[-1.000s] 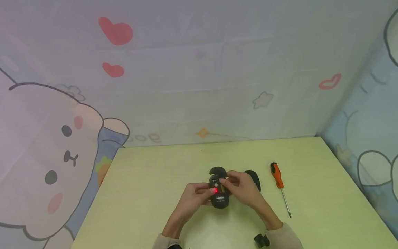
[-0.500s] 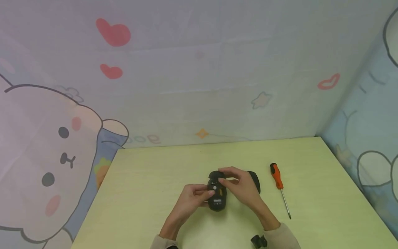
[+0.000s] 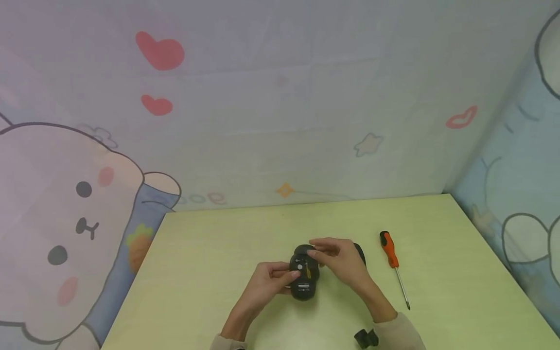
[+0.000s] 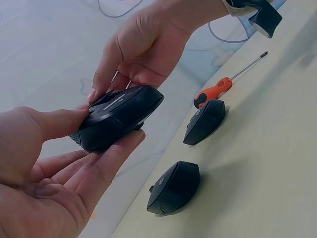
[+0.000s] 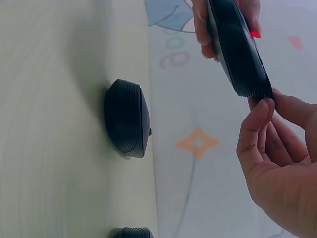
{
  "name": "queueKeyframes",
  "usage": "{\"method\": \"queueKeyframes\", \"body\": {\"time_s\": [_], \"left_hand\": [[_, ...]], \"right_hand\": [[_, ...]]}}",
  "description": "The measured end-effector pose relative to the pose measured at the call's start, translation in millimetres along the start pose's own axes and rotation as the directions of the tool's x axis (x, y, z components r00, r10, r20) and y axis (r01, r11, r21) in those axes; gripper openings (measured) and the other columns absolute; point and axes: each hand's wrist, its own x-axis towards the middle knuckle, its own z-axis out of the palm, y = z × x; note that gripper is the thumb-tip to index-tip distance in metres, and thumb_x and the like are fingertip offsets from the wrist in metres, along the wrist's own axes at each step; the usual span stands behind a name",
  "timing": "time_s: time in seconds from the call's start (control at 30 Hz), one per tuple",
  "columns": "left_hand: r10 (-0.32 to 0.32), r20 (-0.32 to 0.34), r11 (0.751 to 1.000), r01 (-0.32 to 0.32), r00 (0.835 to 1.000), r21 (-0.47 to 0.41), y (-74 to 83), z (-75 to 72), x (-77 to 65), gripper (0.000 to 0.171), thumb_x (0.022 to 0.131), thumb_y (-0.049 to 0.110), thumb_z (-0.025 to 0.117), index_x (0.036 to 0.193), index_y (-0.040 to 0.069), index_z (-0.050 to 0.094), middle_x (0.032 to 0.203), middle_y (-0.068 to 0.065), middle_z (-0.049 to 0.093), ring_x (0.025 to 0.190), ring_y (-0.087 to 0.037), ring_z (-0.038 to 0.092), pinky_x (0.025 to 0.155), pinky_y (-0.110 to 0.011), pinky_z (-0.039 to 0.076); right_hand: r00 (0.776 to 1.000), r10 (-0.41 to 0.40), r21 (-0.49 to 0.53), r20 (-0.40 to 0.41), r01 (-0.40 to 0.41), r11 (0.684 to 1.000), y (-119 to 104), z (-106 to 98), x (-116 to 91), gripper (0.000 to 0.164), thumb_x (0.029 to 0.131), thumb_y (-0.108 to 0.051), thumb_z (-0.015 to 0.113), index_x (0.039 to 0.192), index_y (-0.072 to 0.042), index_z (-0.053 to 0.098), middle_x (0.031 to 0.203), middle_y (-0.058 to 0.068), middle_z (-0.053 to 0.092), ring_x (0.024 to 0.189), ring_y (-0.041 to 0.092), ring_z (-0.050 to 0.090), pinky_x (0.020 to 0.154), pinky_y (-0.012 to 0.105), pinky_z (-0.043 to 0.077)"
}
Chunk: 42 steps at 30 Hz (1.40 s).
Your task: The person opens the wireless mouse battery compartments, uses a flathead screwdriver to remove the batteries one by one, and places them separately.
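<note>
In the head view, a black computer mouse (image 3: 303, 287) is held underside up, with its label and a yellow patch showing. My left hand (image 3: 272, 281) grips its left side, thumb on the underside and fingers beneath. At the mouse's far end is a curved black cover (image 3: 303, 249). My right hand (image 3: 343, 262) pinches there between thumb and fingers, as the right wrist view also shows. A red glow (image 5: 255, 34) lights a left fingertip. Below the held mouse, a second mouse (image 4: 173, 188) sits on the table; a third mouse (image 3: 359, 252) is partly hidden behind my right hand.
An orange and black screwdriver (image 3: 389, 250) lies on the table (image 3: 210, 243) right of the hands, tip toward me. A small black device (image 3: 365, 339) is at the right cuff. A printed cloth (image 3: 262, 97) hangs along the table's back edge.
The mouse has come slightly toward me, and the curved cover now lies close against its far end. The right fingers have shifted onto that end. The red glow has gone from the head view.
</note>
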Motion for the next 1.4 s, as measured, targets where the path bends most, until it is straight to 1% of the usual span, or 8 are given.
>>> {"method": "queueKeyframes", "body": {"time_s": [0.2,0.4,0.7,0.87,1.0,1.2,1.37,1.4], "left_hand": [[-0.001,0.0,1.0,0.001,1.0,0.004,-1.9,-1.1,-0.1,0.041,0.092,0.031,0.07,0.122,0.003,0.067,0.11,-0.014,0.075,0.097,-0.025,0.074,0.079,-0.037,0.063],[-0.021,0.001,1.0,0.021,1.0,-0.017,-4.8,-1.6,-2.0,0.038,0.092,0.028,0.069,0.12,0.002,0.067,0.109,-0.014,0.075,0.097,-0.025,0.074,0.079,-0.037,0.062],[-0.009,0.011,1.0,0.01,1.0,-0.028,-6.3,-9.3,-6.6,0.041,0.091,0.031,0.07,0.12,0.002,0.067,0.109,-0.014,0.075,0.097,-0.026,0.074,0.082,-0.037,0.062],[-0.013,-0.003,0.999,0.013,1.0,-0.042,-8.5,-9.1,-5.3,0.04,0.09,0.03,0.071,0.118,0.001,0.068,0.108,-0.015,0.075,0.095,-0.025,0.075,0.081,-0.038,0.062],[-0.016,-0.007,0.998,0.016,1.0,-0.057,-11.0,-9.8,-5.9,0.041,0.089,0.029,0.073,0.117,0.0,0.068,0.108,-0.015,0.075,0.095,-0.025,0.075,0.081,-0.038,0.062],[-0.019,-0.012,0.998,0.018,1.0,-0.059,-13.1,-13.4,-6.9,0.041,0.089,0.03,0.072,0.118,0.001,0.068,0.108,-0.015,0.075,0.095,-0.025,0.075,0.08,-0.038,0.062],[-0.023,-0.019,0.998,0.021,1.0,-0.065,-13.6,-15.7,-7.8,0.042,0.09,0.029,0.072,0.12,0.0,0.066,0.109,-0.016,0.075,0.097,-0.025,0.074,0.081,-0.037,0.062],[-0.025,-0.02,0.998,0.024,0.999,-0.066,-13.5,-16.0,-8.0,0.042,0.09,0.029,0.072,0.12,0.0,0.066,0.109,-0.016,0.075,0.097,-0.025,0.074,0.081,-0.037,0.062]], "right_hand": [[1.0,0.03,0.019,-0.001,-0.03,0.999,-4,0,-1,0.035,0.084,-0.043,0.075,0.112,-0.023,0.073,0.1,0.002,0.077,0.08,0.016,0.073,0.078,0.028,0.058],[0.999,0.041,0.04,-0.001,-0.041,0.998,-5,1,-1,0.036,0.084,-0.042,0.075,0.114,-0.022,0.072,0.099,0.004,0.077,0.081,0.015,0.074,0.081,0.025,0.058],[0.996,0.094,0.157,0.013,-0.094,0.983,-1,-4,-1,0.041,0.084,-0.039,0.077,0.119,-0.019,0.07,0.102,0.007,0.076,0.082,0.023,0.075,0.086,0.028,0.059],[0.996,0.089,0.179,-0.011,-0.086,0.98,3,-21,-6,0.042,0.085,-0.035,0.076,0.121,-0.015,0.068,0.106,0.015,0.074,0.082,0.025,0.075,0.085,0.028,0.06],[0.995,0.089,0.177,-0.04,-0.081,0.981,9,-40,-12,0.042,0.086,-0.033,0.076,0.121,-0.013,0.067,0.106,0.016,0.073,0.082,0.023,0.075,0.083,0.03,0.061],[0.993,0.073,0.15,-0.087,-0.059,0.987,18,-70,-17,0.044,0.088,-0.031,0.073,0.124,-0.007,0.065,0.103,0.01,0.073,0.084,0.026,0.073,0.081,0.037,0.062],[0.984,0.102,0.139,-0.148,-0.081,0.987,24,-92,-23,0.048,0.09,-0.03,0.071,0.127,-0.002,0.061,0.1,0.003,0.071,0.087,0.022,0.073,0.08,0.032,0.062],[0.981,0.113,0.131,-0.16,-0.093,0.987,25,-96,-24,0.048,0.09,-0.031,0.071,0.128,-0.002,0.061,0.098,0.001,0.071,0.086,0.021,0.073,0.076,0.028,0.062]]}}
